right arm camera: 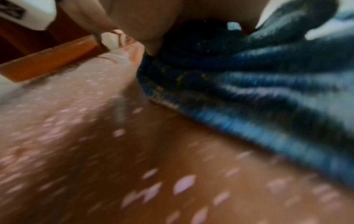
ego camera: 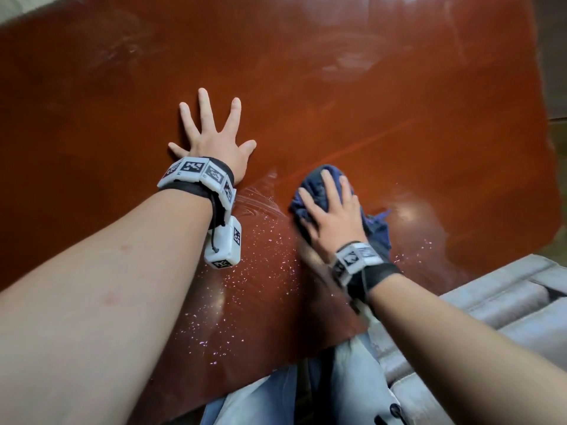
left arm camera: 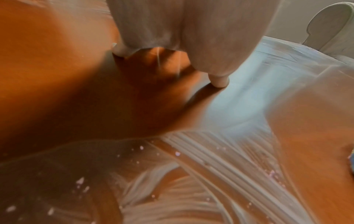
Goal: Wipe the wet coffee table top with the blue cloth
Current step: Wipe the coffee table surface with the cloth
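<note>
The glossy red-brown coffee table top (ego camera: 352, 96) fills the head view. My right hand (ego camera: 329, 213) lies flat on the bunched blue cloth (ego camera: 325, 179) near the table's front right, fingers straight and pressing it down. The cloth (right arm camera: 258, 84) shows as dark blue folds in the right wrist view. My left hand (ego camera: 211, 133) rests flat on the table with fingers spread, to the left of the cloth and holding nothing; its palm (left arm camera: 187, 33) presses the surface. Water droplets (ego camera: 245, 271) and wet streaks (left arm camera: 201, 159) lie between my arms.
A grey sofa cushion (ego camera: 503, 302) sits at the lower right beside the table's edge. My knees in light jeans (ego camera: 306, 391) press against the near edge. Pale floor (ego camera: 18, 7) shows at the far left corner. A sofa arm (left arm camera: 329, 24) is visible beyond the table.
</note>
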